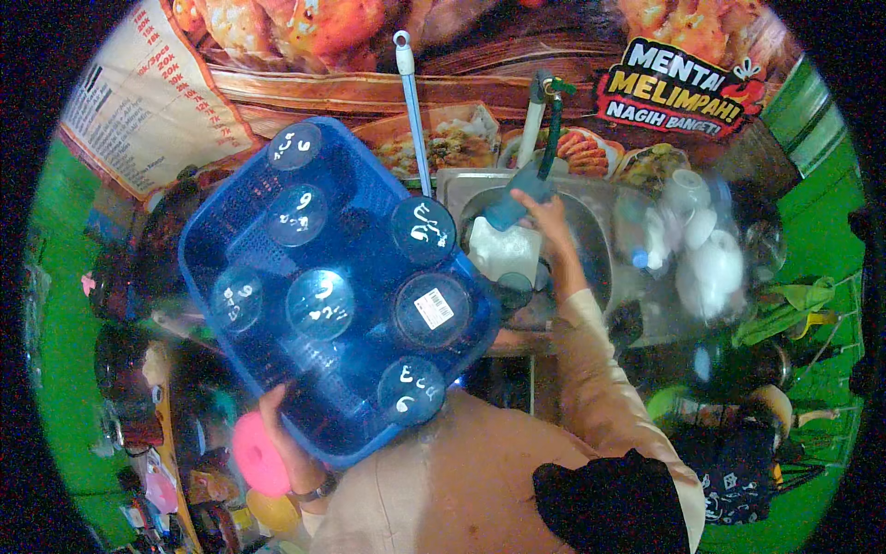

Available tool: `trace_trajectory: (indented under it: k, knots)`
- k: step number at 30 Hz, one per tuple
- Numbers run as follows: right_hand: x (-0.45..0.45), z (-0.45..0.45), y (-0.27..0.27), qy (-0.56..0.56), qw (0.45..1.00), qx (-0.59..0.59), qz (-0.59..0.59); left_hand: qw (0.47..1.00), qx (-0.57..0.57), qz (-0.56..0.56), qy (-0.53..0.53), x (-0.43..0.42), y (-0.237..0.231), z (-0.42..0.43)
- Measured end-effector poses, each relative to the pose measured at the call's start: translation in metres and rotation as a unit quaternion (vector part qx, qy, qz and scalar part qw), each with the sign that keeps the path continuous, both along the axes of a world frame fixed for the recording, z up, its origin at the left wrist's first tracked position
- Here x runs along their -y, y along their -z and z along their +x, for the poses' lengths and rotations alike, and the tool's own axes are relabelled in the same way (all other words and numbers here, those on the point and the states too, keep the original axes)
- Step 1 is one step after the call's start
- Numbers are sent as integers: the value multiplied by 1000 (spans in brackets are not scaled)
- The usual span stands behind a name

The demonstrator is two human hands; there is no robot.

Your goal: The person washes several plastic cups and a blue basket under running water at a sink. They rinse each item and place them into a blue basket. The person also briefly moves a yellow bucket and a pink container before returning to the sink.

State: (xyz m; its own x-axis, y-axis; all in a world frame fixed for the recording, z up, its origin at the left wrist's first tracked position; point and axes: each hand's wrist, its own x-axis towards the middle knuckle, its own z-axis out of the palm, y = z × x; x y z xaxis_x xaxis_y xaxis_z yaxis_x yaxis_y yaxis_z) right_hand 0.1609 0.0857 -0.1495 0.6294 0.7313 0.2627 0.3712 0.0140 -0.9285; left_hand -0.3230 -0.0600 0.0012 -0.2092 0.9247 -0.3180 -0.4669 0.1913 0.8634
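My left hand (280, 415) grips the lower left rim of a large blue perforated plastic basket (346, 443), tilted in front of me. In the basket lie several round clear containers, such as one (320, 305) at the middle; most bear handwriting and one (432, 309) has a label. My right hand (550, 221) holds a bluish translucent container (516, 201) over a metal sink (602, 208). The end of a dark green hose (554, 138) from the tap (561, 86) reaches this container. A whitish square container (504, 249) and a small round one (516, 289) are in the sink.
White bowls (709, 270) and clear plastic items stand right of the sink. A blue-white handle (413, 124) leans on the printed wall banner (311, 83). A green cloth (789, 311) hangs at the right. Pink (259, 453) and yellow (273, 509) round things are low on the left.
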Motion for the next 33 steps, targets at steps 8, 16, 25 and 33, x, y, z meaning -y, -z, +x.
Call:
trace_trajectory:
  k: [8, 16, 25, 33]
  knots:
    - [20, -1, -15, -123, 934, -309, -134, 1000, -15, 11, -2, -2, 4, -3]
    - [30, -27, -13, -178, 805, -561, -74, 1000, 2, -10, -7, -2, -4, 6]
    - [39, -21, -17, -110, 933, -297, -169, 999, 47, -3, 7, -1, -4, 8]
    - [29, -6, -12, -3, 996, 0, -95, 999, 34, -22, 4, 0, -10, 8]
